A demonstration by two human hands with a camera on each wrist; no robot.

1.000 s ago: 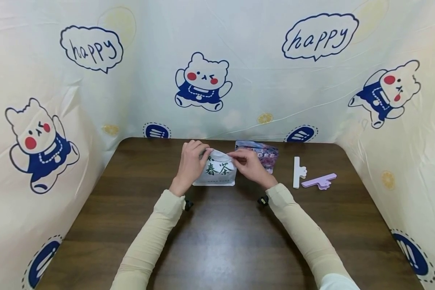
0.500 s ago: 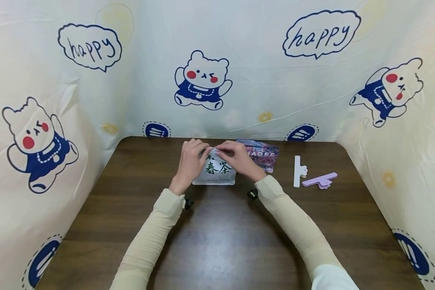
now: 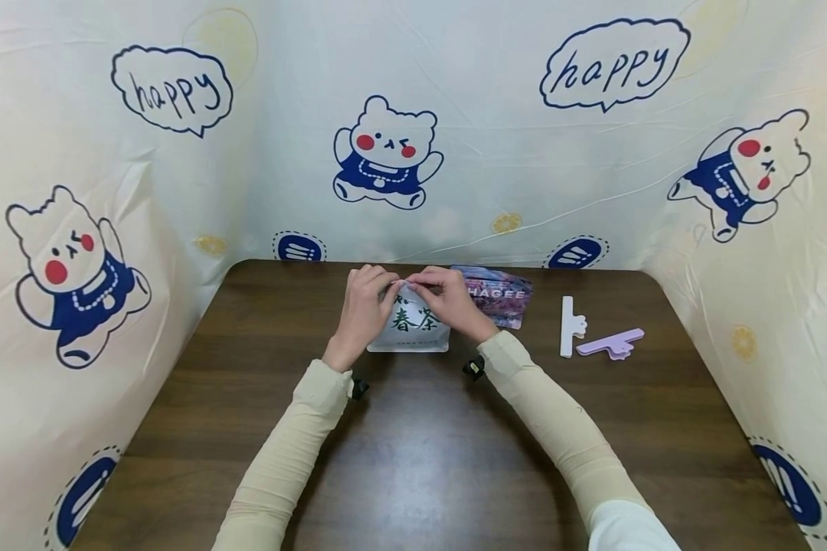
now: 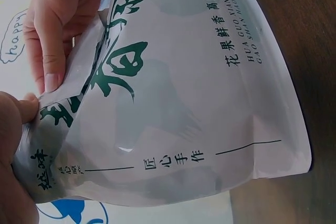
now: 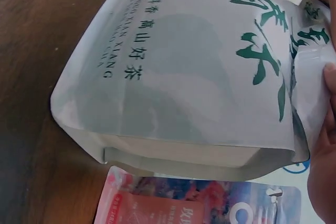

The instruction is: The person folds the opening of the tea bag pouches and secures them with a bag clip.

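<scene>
A white tea bag (image 3: 420, 340) with green lettering stands on the far side of the table, its top edge folded over. My left hand (image 3: 367, 310) pinches the fold near its left end between thumb and fingers. My right hand (image 3: 453, 302) pinches the same fold close beside it, the fingertips of both hands almost meeting. Seen from the left wrist, the bag front (image 4: 173, 87) looks smooth below, with the flap turned down at the top. From the right wrist the bag's side gusset (image 5: 184, 153) shows, and the thumb presses on the flap (image 5: 312, 85).
Behind my right hand lies a purple-and-pink printed pouch (image 3: 503, 302). To its right are a white bag clip (image 3: 566, 327) and a purple bag clip (image 3: 609, 344) on the brown table (image 3: 413, 451). A printed cloth (image 3: 482, 168) hangs along the table's back and sides.
My right hand has moved left along the bag's top from its right corner to near my left fingers, and the mouth is now folded down. My left hand has stayed in place.
</scene>
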